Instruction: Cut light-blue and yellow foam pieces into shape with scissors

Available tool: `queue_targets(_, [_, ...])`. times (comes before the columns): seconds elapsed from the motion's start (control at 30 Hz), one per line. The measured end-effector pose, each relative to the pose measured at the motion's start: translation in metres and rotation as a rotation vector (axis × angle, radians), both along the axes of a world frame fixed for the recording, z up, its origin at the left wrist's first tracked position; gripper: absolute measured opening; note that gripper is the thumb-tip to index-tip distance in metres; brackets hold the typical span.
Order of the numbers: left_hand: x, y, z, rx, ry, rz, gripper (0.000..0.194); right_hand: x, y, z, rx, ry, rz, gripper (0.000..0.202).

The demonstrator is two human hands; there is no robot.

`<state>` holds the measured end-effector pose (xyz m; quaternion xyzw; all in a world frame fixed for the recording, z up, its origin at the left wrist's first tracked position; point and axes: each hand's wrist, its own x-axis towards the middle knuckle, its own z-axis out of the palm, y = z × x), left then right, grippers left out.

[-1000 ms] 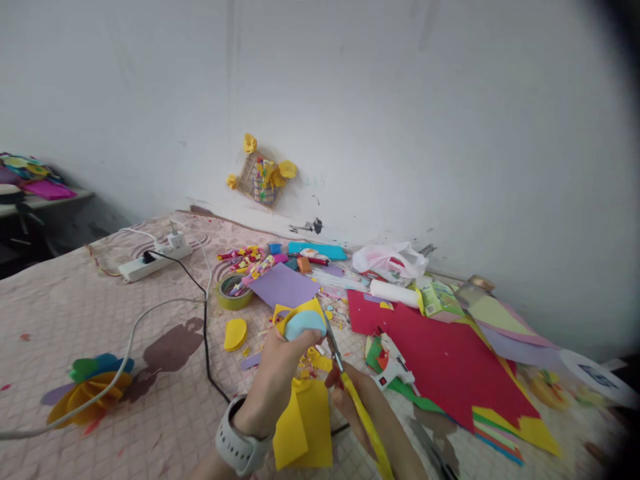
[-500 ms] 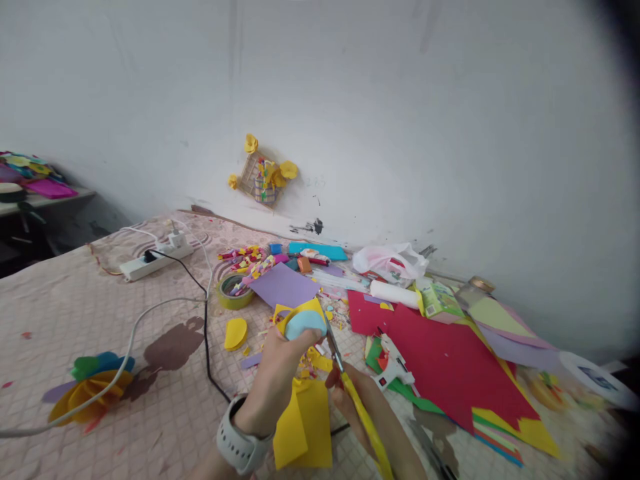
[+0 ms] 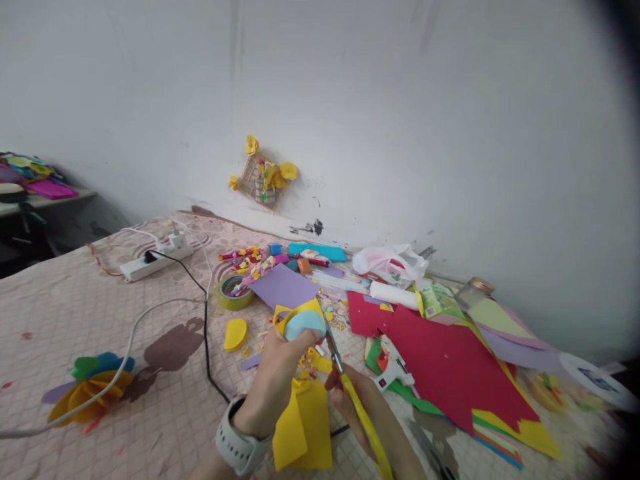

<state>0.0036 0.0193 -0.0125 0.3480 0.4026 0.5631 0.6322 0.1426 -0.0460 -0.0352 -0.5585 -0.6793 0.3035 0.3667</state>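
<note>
My left hand [image 3: 280, 353], with a white watch at the wrist, pinches a light blue rounded piece [image 3: 304, 323] against a yellow sheet [image 3: 316, 307]. My right hand [image 3: 357, 397] is closed on yellow-handled scissors [image 3: 361, 412]. The scissor blades point up and lie at the right edge of the yellow and blue pieces. Below my hands are larger yellow sheets [image 3: 314, 427] on the table. Yellow rounded cutouts [image 3: 235, 334] lie left of my left hand, and small yellow scraps are between my hands.
A glue gun [image 3: 395, 363] and red sheets [image 3: 430, 353] are at the right. Purple sheet [image 3: 285, 285] and tape roll [image 3: 235, 292] stand behind. At the left are a power strip [image 3: 157, 262], cables and a colourful paper flower [image 3: 93, 393].
</note>
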Motion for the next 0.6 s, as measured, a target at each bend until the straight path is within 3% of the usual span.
queue_targets(0.6, [-0.0002,0.0006,0.0,0.021,-0.005,-0.014,0.009,0.0007,-0.0042,0.0094,0.005,-0.056,-0.016,0.013])
